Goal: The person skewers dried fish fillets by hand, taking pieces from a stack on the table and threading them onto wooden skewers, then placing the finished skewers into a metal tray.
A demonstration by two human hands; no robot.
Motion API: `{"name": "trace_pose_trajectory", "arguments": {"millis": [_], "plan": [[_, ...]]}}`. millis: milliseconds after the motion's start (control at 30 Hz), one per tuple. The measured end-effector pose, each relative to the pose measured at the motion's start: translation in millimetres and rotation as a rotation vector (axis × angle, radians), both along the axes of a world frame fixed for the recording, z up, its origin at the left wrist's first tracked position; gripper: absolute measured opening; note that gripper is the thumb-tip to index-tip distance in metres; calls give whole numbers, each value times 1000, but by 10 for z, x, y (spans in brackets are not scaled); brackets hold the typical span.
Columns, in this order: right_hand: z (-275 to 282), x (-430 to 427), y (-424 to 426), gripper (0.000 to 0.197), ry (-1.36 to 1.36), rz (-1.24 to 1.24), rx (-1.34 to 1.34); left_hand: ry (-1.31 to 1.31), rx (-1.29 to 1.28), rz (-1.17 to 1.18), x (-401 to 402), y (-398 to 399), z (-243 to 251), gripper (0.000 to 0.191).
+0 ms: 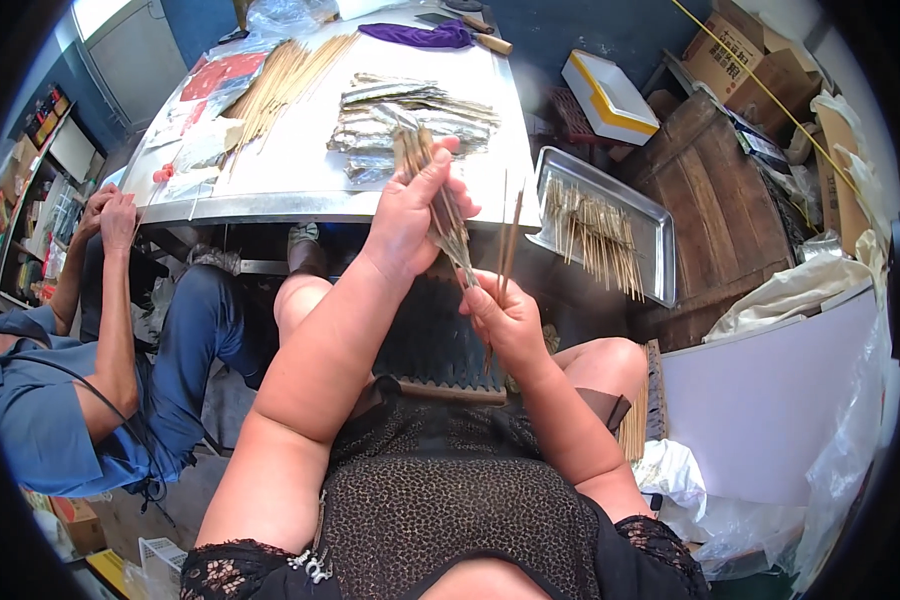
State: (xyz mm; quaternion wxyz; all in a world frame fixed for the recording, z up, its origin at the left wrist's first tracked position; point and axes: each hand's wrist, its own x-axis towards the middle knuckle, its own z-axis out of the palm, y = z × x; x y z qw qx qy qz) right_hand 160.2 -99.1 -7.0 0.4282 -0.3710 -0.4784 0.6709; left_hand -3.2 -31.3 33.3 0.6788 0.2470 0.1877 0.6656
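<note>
Small dried fish (444, 210) lie together in my left hand (420, 206), its fingers closed around their middle above my lap. My right hand (504, 315) pinches the lower, tail end of these fish and also holds a few thin bamboo skewers (507, 247), which point up. Beyond my hands, rows of dried fish (420, 112) are laid on the white table (300, 184). A pile of bare bamboo skewers (285, 86) rests to their left. On the right, a metal tray (664, 255) holds fish threaded on skewers (596, 232).
At the left, a co-worker's hands (112, 214) are at the table edge near a red item (163, 172). A purple cloth (420, 34) and wooden-handled tools (493, 43) lie at the table's far side. Right are a white-and-yellow foam box (611, 97) and a wooden surface (705, 202).
</note>
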Motion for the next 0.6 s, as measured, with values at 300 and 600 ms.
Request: {"name": "trace_pose_trajectory", "arguments": {"millis": [300, 600], "plan": [[-87, -17, 30, 26, -27, -77, 125, 93, -72, 48, 224, -64, -57, 30], [-32, -74, -8, 25, -61, -44, 129, 70, -103, 88, 86, 8, -39, 31]]}}
